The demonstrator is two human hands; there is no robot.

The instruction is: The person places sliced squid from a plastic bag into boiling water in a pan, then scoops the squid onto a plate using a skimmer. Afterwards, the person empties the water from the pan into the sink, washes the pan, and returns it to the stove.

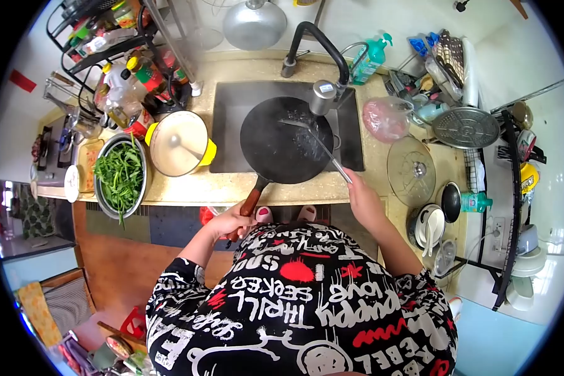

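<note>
My left hand [233, 222] is wrapped round the wooden handle [250, 203] of a black wok [266, 144]. The wok lies over the dark sink [225, 119], under the black faucet [323, 31] with its grey head [323, 97]. My right hand [365, 199] is closed round the end of a metal spatula [323, 147], whose blade reaches into the wok. Some water or wet shine shows on the wok's right side, beneath the faucet head.
Left of the sink stand a pale pot [178, 135] with yellow handles and a bowl of green leaves [119, 178]. To the right are a pink plastic bag [385, 119], a glass lid [412, 172] and a steamer plate [465, 128]. Bottles fill the left rack.
</note>
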